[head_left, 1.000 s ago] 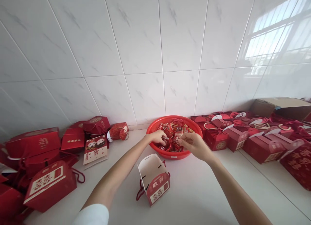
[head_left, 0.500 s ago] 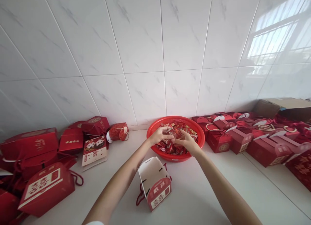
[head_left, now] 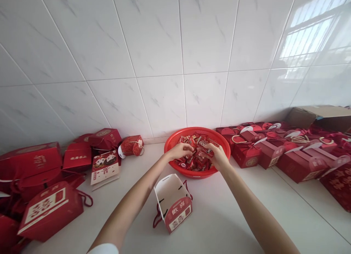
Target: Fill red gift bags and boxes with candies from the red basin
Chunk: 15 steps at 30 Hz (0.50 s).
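Observation:
Over a red plastic basket (head_left: 197, 175) filled with red-wrapped candies (head_left: 197, 165), both of my hands are reaching in. My left hand (head_left: 181, 151) is above the left part of the pile, its fingers curved and apart with nothing visible in them. On the right side, my right hand (head_left: 218, 157) has thumb and fingers around a red candy packet (head_left: 206, 151). In front of the basket stands an open red gift box (head_left: 178, 213) with a white inside and dark red cord handles, touched by neither hand.
Several closed red gift boxes (head_left: 270, 153) line the counter's right side, near a brown cardboard box (head_left: 323, 116). More red boxes (head_left: 49, 210) are heaped at left, beside a panda-printed card (head_left: 105, 168) and a small red pouch (head_left: 131, 146). A tiled wall (head_left: 161, 100) rises behind.
My hands were close together over the candies with a red packet between them. Now they have moved apart, the left lowering slightly. The view has shifted a little.

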Motion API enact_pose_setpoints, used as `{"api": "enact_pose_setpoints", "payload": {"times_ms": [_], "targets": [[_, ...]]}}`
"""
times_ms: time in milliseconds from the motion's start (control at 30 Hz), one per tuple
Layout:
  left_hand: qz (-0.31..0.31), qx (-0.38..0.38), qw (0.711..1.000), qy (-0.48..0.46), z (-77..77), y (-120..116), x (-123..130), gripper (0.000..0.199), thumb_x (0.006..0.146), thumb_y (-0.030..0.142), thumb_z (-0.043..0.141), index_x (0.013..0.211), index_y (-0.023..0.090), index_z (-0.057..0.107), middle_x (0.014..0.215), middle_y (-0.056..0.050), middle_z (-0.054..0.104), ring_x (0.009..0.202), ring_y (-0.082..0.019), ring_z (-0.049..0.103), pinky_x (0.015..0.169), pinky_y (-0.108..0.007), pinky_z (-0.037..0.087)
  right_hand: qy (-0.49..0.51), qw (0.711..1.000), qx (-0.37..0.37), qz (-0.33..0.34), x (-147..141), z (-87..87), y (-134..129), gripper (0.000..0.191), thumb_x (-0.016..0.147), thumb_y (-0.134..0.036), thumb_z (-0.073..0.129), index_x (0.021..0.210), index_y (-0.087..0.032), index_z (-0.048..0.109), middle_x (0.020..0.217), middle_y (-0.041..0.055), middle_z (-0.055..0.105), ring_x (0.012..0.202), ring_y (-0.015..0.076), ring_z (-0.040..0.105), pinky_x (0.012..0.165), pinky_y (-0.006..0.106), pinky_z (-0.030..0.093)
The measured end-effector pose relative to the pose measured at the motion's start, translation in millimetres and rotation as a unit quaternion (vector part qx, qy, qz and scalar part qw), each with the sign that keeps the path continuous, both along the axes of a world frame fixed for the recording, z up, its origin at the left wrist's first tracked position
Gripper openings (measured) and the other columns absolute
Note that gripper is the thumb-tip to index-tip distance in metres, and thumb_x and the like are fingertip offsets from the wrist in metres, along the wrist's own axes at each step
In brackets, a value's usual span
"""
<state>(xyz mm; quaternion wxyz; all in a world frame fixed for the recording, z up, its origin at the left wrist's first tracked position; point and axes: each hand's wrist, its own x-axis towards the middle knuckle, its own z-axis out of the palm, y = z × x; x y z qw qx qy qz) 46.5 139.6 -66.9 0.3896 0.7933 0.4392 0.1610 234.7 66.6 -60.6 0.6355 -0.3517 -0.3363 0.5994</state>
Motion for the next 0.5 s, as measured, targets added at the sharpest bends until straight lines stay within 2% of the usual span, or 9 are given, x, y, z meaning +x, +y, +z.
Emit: {"api": "enact_pose_setpoints", "payload": {"times_ms": [67,133,200,300,333,400,500], "targets": [[-0.003,0.044,0.989,0.142,-0.5,2.7,-0.7,0.028,0.073,0.023,0.067,0.099,0.020,0.074,0.102,-0.006,0.075,0.099,-0.025,0.068,0.087,-0.032,0.052,0.010,1.000,-0.003,-0.010,1.6,-0.8,0.5,0.019,0.054,-0.021,0.075,0.069,-0.019,0.065,0.079,0.0018,0.071,0.079,0.0245,0.071,0.062,0.031,0.057],[-0.005,0.052,0.976,0.209,0.7,6.1,-1.3,0.040,0.060,0.018,0.074,0.100,0.021,0.075,0.110,-0.008,0.074,0.109,-0.032,0.065,0.089,-0.035,0.051,0.012,1.000,-0.007,-0.019,2.7,-1.4,0.5,0.023,0.054,-0.019,0.075,0.074,-0.020,0.065,0.079,0.0010,0.070,0.075,0.0231,0.071,0.059,0.029,0.056],[-0.015,0.037,0.965,0.257,3.2,9.6,-1.5,0.066,0.052,0.019,0.080,0.117,0.024,0.070,0.126,-0.011,0.069,0.118,-0.036,0.060,0.091,-0.036,0.050,0.010,1.000,-0.013,-0.020,3.3,-1.0,-0.3,0.032,0.053,-0.019,0.075,0.084,-0.022,0.066,0.080,0.0001,0.071,0.073,0.0217,0.071,0.058,0.028,0.054],[-0.052,0.007,0.940,0.337,5.1,14.9,-3.0,0.099,0.049,0.033,0.085,0.141,0.029,0.051,0.146,-0.010,0.054,0.129,-0.035,0.053,0.094,-0.033,0.049,0.000,1.000,-0.010,-0.006,3.8,0.6,-1.9,0.046,0.054,-0.019,0.075,0.099,-0.024,0.067,0.081,-0.0006,0.072,0.072,0.0197,0.070,0.061,0.027,0.055],[-0.062,0.001,0.937,0.343,4.0,16.6,-4.2,0.102,0.048,0.037,0.085,0.143,0.031,0.049,0.147,-0.009,0.053,0.130,-0.034,0.053,0.094,-0.032,0.048,-0.003,1.000,-0.009,-0.002,4.0,1.0,-2.2,0.046,0.055,-0.020,0.076,0.100,-0.024,0.068,0.080,-0.0006,0.072,0.072,0.0195,0.070,0.062,0.027,0.055],[-0.068,0.008,0.950,0.304,-1.0,20.2,-7.7,0.095,0.046,0.040,0.086,0.136,0.031,0.056,0.137,-0.007,0.062,0.121,-0.032,0.059,0.089,-0.030,0.049,-0.007,1.000,-0.009,0.002,4.4,1.1,-2.2,0.043,0.056,-0.022,0.077,0.098,-0.023,0.069,0.080,-0.0002,0.072,0.074,0.0197,0.071,0.063,0.027,0.056],[-0.060,0.055,0.983,0.164,-11.2,24.4,-13.4,0.066,0.043,0.034,0.088,0.107,0.029,0.073,0.105,-0.003,0.075,0.099,-0.030,0.067,0.077,-0.027,0.049,-0.008,1.000,-0.009,0.004,4.9,-0.4,-0.9,0.038,0.058,-0.023,0.079,0.095,-0.024,0.071,0.083,0.0003,0.073,0.078,0.0211,0.072,0.064,0.028,0.056]]}}
